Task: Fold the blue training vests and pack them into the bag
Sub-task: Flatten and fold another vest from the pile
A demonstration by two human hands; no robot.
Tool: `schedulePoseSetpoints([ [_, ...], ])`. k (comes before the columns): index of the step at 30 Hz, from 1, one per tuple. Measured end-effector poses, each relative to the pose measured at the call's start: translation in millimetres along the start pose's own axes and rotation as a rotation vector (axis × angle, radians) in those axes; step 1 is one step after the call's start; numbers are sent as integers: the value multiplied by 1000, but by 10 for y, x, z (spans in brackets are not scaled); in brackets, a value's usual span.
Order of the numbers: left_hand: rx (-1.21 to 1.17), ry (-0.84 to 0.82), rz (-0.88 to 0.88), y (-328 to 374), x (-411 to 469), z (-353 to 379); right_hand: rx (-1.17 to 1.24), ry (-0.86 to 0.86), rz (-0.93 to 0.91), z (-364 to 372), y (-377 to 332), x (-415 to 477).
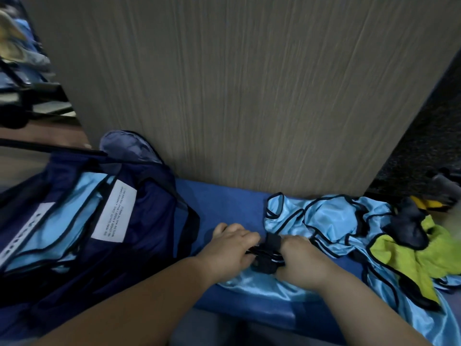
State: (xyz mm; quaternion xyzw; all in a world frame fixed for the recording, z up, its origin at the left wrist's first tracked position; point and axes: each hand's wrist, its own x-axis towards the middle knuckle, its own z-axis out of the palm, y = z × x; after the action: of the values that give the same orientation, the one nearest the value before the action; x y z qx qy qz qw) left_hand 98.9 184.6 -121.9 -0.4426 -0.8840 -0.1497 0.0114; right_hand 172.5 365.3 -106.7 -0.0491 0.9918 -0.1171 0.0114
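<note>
A dark navy bag stands open at the left, with folded light-blue vests inside and a white label on its lining. My left hand and my right hand meet at the middle, both gripping the bunched black-trimmed edge of a light-blue vest that lies on the blue surface under my wrists. A crumpled pile of more light-blue vests lies to the right.
A lime-green cloth and a dark garment lie on the pile at the right. A grey wood-grain panel rises straight ahead. The blue surface shows between bag and pile. Shelves stand at far left.
</note>
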Motion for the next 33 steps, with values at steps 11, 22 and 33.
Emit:
schedulePoseSetpoints([
  [11, -73, 145, -107, -451, -459, -566, 153, 14, 47, -169, -523, 342],
  [22, 197, 366, -475, -1471, -1195, -1253, 636, 306, 57, -201, -1309, 824],
  [33, -55, 265, -825, -2239, -1643, -1340, 1209, 355, 68, -31, -2627, 1610],
])
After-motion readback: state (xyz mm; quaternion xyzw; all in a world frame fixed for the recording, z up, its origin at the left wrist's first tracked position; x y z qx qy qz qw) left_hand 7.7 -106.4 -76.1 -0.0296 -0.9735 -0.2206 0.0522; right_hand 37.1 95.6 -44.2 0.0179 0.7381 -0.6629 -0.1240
